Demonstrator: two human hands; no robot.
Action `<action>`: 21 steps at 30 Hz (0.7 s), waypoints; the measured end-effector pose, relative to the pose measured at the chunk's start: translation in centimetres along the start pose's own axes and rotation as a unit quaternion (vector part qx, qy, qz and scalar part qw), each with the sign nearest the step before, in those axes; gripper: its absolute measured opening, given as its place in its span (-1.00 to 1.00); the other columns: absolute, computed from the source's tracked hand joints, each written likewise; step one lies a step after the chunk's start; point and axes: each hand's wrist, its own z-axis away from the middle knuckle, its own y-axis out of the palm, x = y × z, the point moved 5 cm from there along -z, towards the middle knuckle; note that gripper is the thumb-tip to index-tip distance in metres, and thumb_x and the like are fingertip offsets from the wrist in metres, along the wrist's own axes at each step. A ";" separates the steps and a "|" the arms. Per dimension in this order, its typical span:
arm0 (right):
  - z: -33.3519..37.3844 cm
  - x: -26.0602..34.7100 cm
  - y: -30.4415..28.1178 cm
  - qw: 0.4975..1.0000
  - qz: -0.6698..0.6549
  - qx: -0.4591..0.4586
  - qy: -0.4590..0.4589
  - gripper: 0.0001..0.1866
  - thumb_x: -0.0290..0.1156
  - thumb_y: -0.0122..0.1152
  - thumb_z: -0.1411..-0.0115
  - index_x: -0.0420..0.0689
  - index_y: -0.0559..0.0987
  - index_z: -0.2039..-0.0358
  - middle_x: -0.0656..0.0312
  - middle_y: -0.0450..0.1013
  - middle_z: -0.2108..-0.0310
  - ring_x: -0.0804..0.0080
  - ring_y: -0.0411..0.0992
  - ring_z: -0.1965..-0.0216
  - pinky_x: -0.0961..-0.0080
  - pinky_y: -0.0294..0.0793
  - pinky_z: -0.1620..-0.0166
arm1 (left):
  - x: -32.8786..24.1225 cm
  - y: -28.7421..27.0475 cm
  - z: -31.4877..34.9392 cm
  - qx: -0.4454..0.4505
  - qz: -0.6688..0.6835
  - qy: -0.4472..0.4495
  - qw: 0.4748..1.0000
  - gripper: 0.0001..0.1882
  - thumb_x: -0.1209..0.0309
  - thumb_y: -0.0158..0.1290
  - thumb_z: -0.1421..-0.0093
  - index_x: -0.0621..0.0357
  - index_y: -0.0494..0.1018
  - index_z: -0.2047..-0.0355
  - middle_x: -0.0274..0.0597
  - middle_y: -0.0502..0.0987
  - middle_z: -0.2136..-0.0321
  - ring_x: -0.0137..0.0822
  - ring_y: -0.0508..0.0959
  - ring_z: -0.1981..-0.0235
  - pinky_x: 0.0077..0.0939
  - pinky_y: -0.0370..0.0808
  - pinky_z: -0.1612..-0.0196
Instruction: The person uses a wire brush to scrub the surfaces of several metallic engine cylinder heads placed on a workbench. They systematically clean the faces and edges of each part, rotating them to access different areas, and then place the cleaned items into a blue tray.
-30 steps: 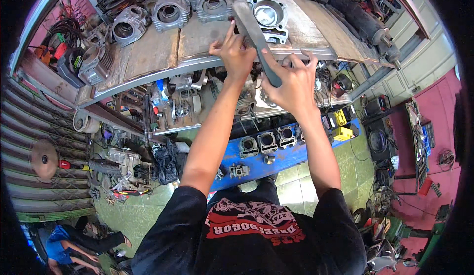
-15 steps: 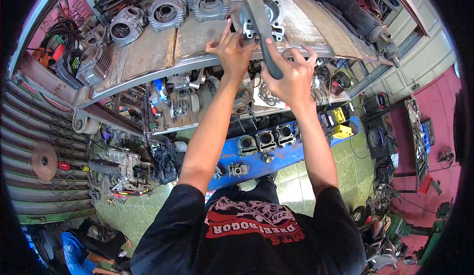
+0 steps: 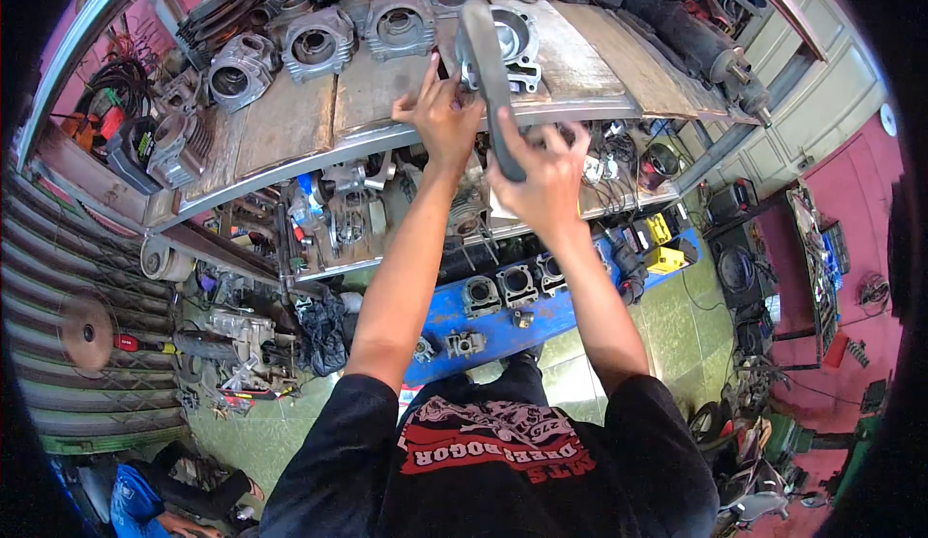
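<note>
From where I stand, the person's right hand (image 3: pixel 543 173) is wrapped round the near end of one long grey bar (image 3: pixel 487 64), index finger laid along it. The left hand (image 3: pixel 445 117) is half open, index stretched forward, thumb side close by the bar; I can't tell whether it's gripping anything. The bar's long axis runs away from the wearer, far end tipped slightly left, across the left part of one bright metal cylinder (image 3: pixel 523 72) on the wooden counter (image 3: pixel 585 50). Four grey engine blocks (image 3: pixel 418 40) curve off leftward and behind.
</note>
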 end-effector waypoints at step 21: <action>-0.6 -1.6 0.9 0.997 0.060 -0.040 0.021 -0.31 -0.25 0.41 0.00 0.07 0.53 -0.22 0.27 0.62 0.55 0.28 0.49 -0.13 -0.41 -0.15 -0.33 | 0.1 0.3 -0.1 -0.002 0.001 -0.015 1.000 -0.67 0.30 0.39 0.08 0.04 0.67 0.25 -0.38 0.59 0.48 -0.33 0.47 -0.26 -0.04 -0.03 -0.12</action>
